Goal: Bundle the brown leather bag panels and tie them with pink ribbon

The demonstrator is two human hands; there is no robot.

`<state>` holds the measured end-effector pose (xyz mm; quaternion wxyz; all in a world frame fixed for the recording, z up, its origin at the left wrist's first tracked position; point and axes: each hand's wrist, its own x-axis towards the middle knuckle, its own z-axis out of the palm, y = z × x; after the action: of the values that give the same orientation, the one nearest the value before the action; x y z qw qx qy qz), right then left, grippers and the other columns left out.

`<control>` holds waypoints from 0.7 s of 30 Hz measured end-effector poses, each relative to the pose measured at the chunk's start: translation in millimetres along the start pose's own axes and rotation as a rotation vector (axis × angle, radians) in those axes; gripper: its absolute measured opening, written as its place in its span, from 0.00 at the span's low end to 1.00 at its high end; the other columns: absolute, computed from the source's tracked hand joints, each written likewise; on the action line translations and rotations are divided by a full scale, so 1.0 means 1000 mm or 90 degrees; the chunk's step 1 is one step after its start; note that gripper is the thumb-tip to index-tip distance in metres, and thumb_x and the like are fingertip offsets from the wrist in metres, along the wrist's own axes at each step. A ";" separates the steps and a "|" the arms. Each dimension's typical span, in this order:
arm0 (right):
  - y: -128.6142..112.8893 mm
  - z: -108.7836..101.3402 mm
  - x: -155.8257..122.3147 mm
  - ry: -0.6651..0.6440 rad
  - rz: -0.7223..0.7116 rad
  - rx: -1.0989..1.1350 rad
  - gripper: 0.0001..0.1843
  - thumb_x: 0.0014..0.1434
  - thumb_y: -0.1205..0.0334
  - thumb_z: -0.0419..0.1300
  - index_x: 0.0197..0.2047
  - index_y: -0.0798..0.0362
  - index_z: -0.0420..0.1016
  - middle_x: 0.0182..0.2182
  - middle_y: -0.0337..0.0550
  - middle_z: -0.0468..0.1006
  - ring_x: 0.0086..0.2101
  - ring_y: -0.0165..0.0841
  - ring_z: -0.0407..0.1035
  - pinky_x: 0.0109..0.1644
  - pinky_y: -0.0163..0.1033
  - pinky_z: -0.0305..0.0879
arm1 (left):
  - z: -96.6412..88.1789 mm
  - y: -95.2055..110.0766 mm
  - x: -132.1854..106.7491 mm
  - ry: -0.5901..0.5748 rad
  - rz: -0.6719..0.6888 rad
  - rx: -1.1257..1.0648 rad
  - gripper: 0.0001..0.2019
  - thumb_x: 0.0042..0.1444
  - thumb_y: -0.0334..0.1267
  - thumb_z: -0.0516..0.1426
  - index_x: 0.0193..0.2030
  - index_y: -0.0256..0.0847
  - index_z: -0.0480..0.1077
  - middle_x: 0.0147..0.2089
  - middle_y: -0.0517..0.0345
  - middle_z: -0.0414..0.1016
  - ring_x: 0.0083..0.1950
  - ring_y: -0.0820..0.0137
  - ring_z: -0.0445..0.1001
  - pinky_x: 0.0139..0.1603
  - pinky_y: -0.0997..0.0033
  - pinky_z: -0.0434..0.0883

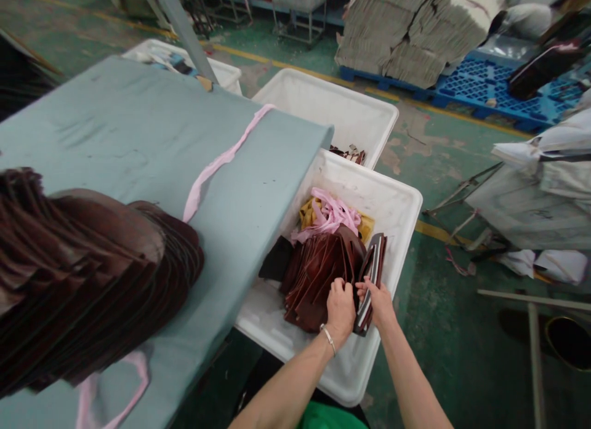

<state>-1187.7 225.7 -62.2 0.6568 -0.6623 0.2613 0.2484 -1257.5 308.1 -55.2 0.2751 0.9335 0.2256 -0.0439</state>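
Both of my hands reach into a white plastic bin (397, 198). My left hand (340, 309), with a bracelet at its wrist, has its fingers curled on the edge of a bundle of brown leather-like pieces (314, 275). Just beside it, my right hand (376, 298) is wrapped round a narrow stack of dark and brown pieces (379, 256) with a pale layer in it. The stack leans near the bin's right wall. Behind the bundle lie pink fabric strips (333, 212) and some yellow material (367, 226). A black piece (276, 258) sits at the left.
A table with a blue-grey cover (258, 189) overhangs the bin's left side. It carries a big stack of brown pieces (92, 263) and a pink strip (221, 161). Another white bin (378, 112) stands behind. Blue pallets (484, 84) and a metal-framed cart (530, 213) are to the right.
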 end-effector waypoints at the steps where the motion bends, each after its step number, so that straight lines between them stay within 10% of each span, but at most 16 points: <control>1: -0.002 -0.004 -0.001 0.010 -0.002 -0.007 0.20 0.45 0.52 0.65 0.38 0.53 0.67 0.23 0.38 0.77 0.20 0.27 0.66 0.21 0.31 0.63 | 0.000 0.005 -0.002 -0.002 0.022 -0.013 0.12 0.60 0.26 0.47 0.43 0.40 0.68 0.49 0.50 0.66 0.49 0.65 0.67 0.47 0.68 0.69; 8: -0.018 -0.024 -0.017 0.004 -0.039 -0.110 0.24 0.50 0.41 0.60 0.39 0.53 0.71 0.27 0.40 0.77 0.25 0.32 0.70 0.27 0.37 0.67 | -0.002 0.021 -0.020 -0.018 0.147 -0.046 0.12 0.61 0.24 0.46 0.43 0.39 0.68 0.52 0.49 0.67 0.50 0.63 0.67 0.49 0.64 0.70; 21: -0.009 -0.023 -0.022 0.107 -0.121 -0.240 0.15 0.38 0.63 0.64 0.33 0.53 0.71 0.23 0.35 0.74 0.26 0.34 0.67 0.33 0.39 0.62 | -0.017 0.010 -0.042 -0.051 0.275 -0.101 0.10 0.63 0.28 0.47 0.46 0.36 0.68 0.51 0.50 0.71 0.49 0.65 0.69 0.50 0.65 0.72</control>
<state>-1198.4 202.8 -40.7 0.5177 -0.8134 0.2005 0.1737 -1291.4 292.3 -27.3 0.3591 0.9332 0.0121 -0.0030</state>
